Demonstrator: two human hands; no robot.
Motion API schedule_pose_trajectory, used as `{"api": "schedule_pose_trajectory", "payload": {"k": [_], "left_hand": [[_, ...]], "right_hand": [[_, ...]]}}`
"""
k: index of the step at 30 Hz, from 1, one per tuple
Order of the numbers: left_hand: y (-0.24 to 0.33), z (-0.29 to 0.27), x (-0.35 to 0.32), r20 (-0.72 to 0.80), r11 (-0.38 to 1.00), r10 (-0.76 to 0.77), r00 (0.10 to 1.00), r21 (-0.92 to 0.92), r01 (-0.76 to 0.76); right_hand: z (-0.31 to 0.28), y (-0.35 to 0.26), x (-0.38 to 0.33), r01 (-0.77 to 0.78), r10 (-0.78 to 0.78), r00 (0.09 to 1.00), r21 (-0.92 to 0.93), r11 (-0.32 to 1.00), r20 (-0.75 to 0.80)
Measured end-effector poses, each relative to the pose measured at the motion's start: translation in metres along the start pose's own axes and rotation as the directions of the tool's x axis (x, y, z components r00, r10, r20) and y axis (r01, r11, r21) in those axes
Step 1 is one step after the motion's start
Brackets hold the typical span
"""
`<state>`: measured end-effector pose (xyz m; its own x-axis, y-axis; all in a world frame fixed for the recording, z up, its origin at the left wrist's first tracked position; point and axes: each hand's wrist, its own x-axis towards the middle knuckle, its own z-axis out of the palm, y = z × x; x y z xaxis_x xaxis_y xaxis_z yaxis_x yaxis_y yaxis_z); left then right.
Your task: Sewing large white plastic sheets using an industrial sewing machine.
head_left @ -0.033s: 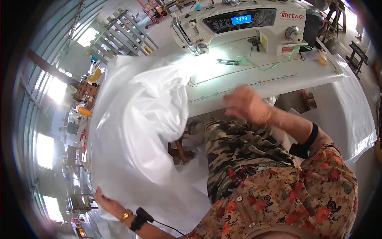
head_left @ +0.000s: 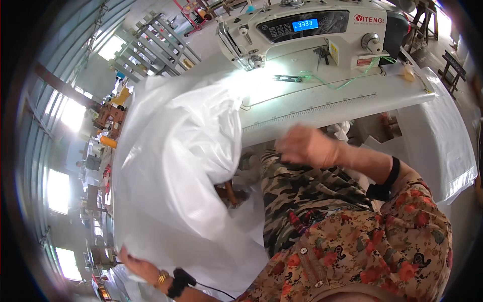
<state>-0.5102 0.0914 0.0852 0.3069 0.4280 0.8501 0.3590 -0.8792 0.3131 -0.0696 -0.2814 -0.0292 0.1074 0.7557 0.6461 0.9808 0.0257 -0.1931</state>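
Note:
A large glossy white sheet (head_left: 201, 201) spreads over the left side of the table and hangs down toward my lap. Its bunched far part lies beside the lit needle area of a white sewing machine (head_left: 302, 43). At the sheet's lower left edge, my left hand (head_left: 138, 267) is closed on the material; some of its fingers are hidden. My right hand (head_left: 307, 146) hovers over my lap, just off the table's front edge, away from the sheet. Motion blurs its curled fingers, and I see nothing clearly held in them.
Small thread snips (head_left: 288, 78) and a green thread (head_left: 342, 85) lie on the machine bed. A ruler strip (head_left: 317, 108) runs along the table's front. More white sheeting (head_left: 435, 136) hangs at the right. Metal racks (head_left: 156, 45) stand behind at the left.
My right hand has come down from the table's front edge toward my lap. The white sheet's folds have shifted slightly; my left hand stays at its edge.

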Motion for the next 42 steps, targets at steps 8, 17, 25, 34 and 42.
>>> {"api": "schedule_pose_trajectory", "payload": {"k": [8,17,25,34,42], "left_hand": [[0.034,-0.107,-0.002,0.088,0.868,-0.484,0.871,0.172,0.465],[-0.047,-0.077,-0.045,0.545,0.733,-0.651,0.528,0.633,0.250],[0.083,0.060,0.032,0.676,0.819,-0.091,0.731,0.469,-0.331],[0.277,0.174,-0.033,0.719,0.817,0.577,0.387,-0.504,-0.281],[0.263,0.198,-0.073,0.941,0.982,0.172,0.293,-0.186,0.020]], "right_hand": [[0.138,-0.024,0.019,-0.675,0.321,0.737,0.631,0.382,0.595],[0.135,-0.115,0.017,-0.650,-0.066,0.661,0.526,-0.549,0.748],[0.098,-0.072,-0.039,-0.673,0.156,0.700,0.717,-0.180,0.697],[0.095,-0.085,-0.052,-0.605,0.251,0.658,0.697,-0.385,0.710],[0.107,-0.122,-0.036,-0.740,0.354,0.669,0.630,0.235,0.654]]}}
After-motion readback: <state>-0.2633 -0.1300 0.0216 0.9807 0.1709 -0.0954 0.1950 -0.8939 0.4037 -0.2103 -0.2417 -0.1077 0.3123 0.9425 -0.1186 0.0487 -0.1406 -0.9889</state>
